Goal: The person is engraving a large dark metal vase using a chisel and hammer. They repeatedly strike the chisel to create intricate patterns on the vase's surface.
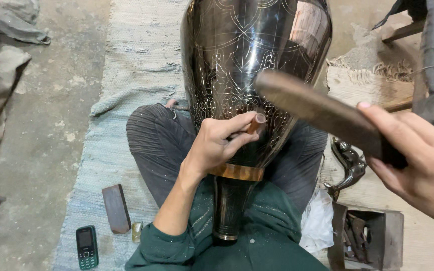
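A large dark metal vase with fine engraved patterns lies across my lap, neck toward me, with a copper band near the neck. My left hand holds a small chisel with its tip against the vase's side. My right hand grips a flat wooden mallet, raised just right of the chisel's head and apart from it.
I sit on a pale woven mat. A wooden block and a small green phone lie at my left. A wooden box of tools, a shiny metal piece and white plastic sit at my right.
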